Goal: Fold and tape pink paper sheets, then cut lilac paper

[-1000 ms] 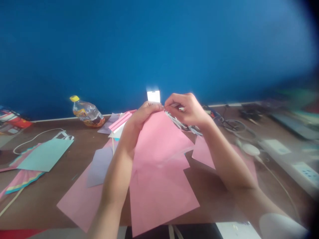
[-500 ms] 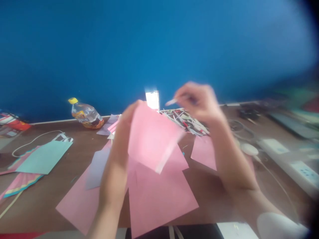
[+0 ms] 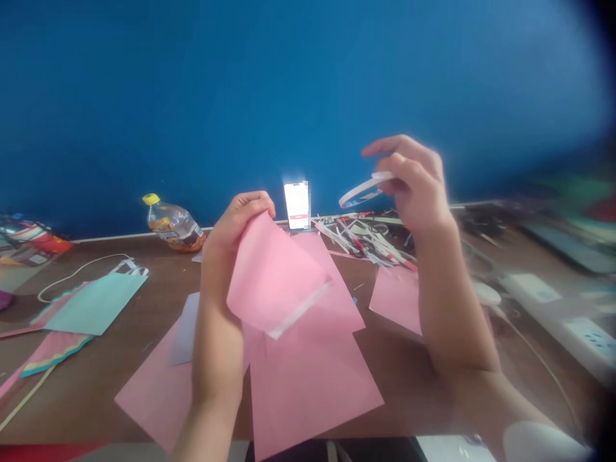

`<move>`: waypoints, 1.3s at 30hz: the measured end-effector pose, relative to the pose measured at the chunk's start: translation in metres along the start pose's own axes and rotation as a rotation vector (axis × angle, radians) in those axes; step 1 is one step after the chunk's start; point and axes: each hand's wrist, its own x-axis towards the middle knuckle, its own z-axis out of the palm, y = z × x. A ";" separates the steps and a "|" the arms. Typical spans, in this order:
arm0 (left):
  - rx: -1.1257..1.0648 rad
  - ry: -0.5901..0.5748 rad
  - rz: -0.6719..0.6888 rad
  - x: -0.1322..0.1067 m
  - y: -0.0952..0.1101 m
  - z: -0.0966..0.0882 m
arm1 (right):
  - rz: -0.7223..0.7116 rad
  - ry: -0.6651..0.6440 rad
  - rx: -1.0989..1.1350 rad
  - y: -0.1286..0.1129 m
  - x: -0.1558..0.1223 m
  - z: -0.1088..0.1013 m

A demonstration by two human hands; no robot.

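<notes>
My left hand is closed on the upper corner of a pink sheet of paper, which hangs tilted above the table. A pale band runs along its lower right edge. Up on the right, my right hand pinches a thin white strip between thumb and finger. The strip curls in a loop toward the left, apart from the paper. More pink sheets lie below both hands, and a lilac sheet is partly hidden behind my left forearm.
A lit phone stands against the blue wall. Right of it lies a heap of paper strips. A bottle with a yellow cap leans at back left, behind a mint-green sheet. A power strip and cable occupy the right.
My right hand has moved up and right with the white strip, which now shows as a longer curl. My left hand and its pink paper have shifted slightly left and down.
</notes>
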 end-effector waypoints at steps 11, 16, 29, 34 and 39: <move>0.206 -0.470 0.125 0.029 -0.020 0.036 | 0.048 -0.143 -0.052 0.008 -0.001 0.003; 0.186 -0.448 0.175 0.027 -0.020 0.048 | 0.052 -0.198 -0.077 0.004 -0.003 0.008; 0.374 -0.542 -0.015 0.038 -0.027 -0.003 | 0.027 0.003 -0.142 0.023 -0.002 0.015; 0.267 -0.559 -0.057 0.037 -0.028 -0.024 | 0.210 0.050 -0.219 0.062 0.000 0.014; 0.126 -0.540 -0.098 0.046 -0.053 -0.015 | 0.484 0.085 -0.301 0.123 -0.006 0.007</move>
